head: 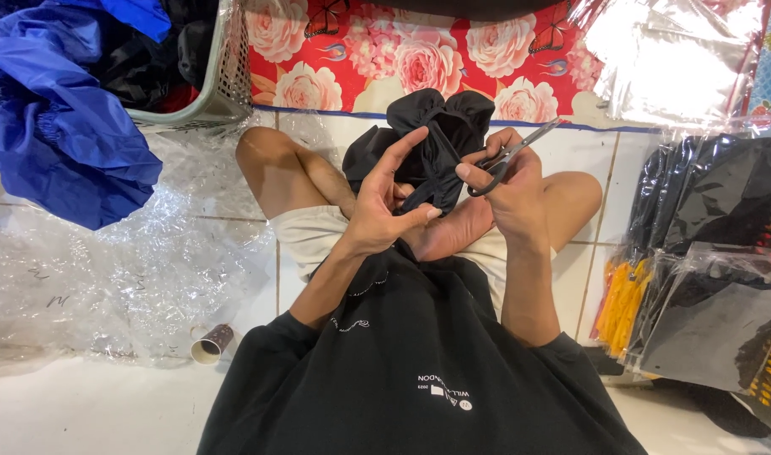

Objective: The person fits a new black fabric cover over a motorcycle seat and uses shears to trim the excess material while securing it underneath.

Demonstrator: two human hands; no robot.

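Sitting cross-legged, left hand (385, 198) pinches the black garment (436, 139) taut for cutting. Right hand (507, 181) grips scissors (512, 156), fingers through loops; blades look slightly parted, hard to tell.

I see a grey basket (230, 84) far left with blue cloth (65, 126) spilling over crumpled clear plastic (133, 270). A cardboard tube (211, 344) lies near left, a floral mat (402, 59) lies far, and bagged black goods (714, 278) are stacked right.
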